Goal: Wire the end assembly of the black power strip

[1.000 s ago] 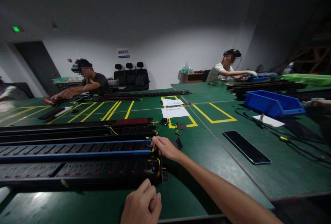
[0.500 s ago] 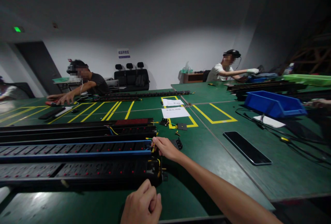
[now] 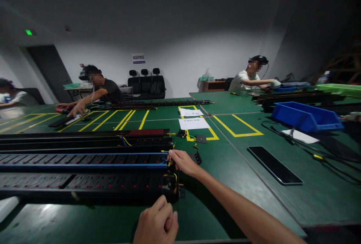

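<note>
With my right hand (image 3: 184, 164), I pinch a thin green-yellow wire (image 3: 165, 151) at the right end of the long blue-edged strip (image 3: 93, 166).
My left hand (image 3: 156, 222) is curled in a fist, on the near side of this strip; if something is inside, I cannot tell. From the strip I see, on its near side, a black socket strip (image 3: 113, 188) with small red dots; beyond its end, white paper sheets (image 3: 194, 123); to its right, a flat glossy phone (image 3: 274, 165) and, farther, a slant-walled blue bin (image 3: 307, 118), all on the smooth green table (image 3: 225, 184).
</note>
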{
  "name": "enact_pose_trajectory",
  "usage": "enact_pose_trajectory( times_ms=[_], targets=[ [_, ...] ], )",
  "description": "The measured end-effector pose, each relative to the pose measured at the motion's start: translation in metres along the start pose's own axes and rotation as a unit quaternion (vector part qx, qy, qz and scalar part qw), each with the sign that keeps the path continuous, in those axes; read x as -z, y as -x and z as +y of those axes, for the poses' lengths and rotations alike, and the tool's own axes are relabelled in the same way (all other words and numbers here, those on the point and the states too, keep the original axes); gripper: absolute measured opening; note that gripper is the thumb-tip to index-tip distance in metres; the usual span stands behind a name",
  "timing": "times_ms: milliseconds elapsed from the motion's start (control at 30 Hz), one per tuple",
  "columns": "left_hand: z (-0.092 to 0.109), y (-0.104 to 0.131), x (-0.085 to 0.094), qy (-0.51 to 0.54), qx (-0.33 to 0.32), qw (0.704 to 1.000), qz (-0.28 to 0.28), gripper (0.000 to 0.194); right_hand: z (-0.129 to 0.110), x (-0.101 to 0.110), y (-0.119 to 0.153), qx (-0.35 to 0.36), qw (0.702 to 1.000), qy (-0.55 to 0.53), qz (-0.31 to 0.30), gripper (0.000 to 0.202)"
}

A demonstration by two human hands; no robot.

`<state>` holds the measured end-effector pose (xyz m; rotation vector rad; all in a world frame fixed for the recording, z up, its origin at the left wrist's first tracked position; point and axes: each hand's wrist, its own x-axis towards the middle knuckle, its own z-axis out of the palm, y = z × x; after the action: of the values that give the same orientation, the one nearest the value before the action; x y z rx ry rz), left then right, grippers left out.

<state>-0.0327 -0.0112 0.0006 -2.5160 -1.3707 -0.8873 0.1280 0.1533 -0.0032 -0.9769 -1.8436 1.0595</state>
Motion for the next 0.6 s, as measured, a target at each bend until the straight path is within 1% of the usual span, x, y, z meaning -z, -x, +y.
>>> enact_pose_trajectory(
  times_ms=[167, 333, 433, 600],
  targets=[
    [0.0005, 0.0004, 0.0002, -0.004, 0.003, 1.000, -0.002, 0.029, -0.0032, 0.0015, 0.0007, 0.006, 0.999, 0.034, -0.009, 0.047],
    [0.0010, 0.0004, 0.0008, -0.002, 0.007, 1.000, -0.006, 0.029, -0.0069, 0.0018, 0.0019, 0.013, 0.995, 0.098, 0.009, 0.031],
    [0.0012, -0.0002, 0.0016, 0.002, 0.006, 1.000, -0.011, 0.028, -0.0081, 0.0021, 0.0022, 0.017, 0.994, 0.110, 0.007, 0.022],
    [0.0010, -0.0007, 0.0024, 0.008, 0.005, 1.000, -0.006, 0.028, -0.0088, 0.0024, 0.0022, 0.026, 0.992, 0.120, 0.011, 0.018]
  ],
)
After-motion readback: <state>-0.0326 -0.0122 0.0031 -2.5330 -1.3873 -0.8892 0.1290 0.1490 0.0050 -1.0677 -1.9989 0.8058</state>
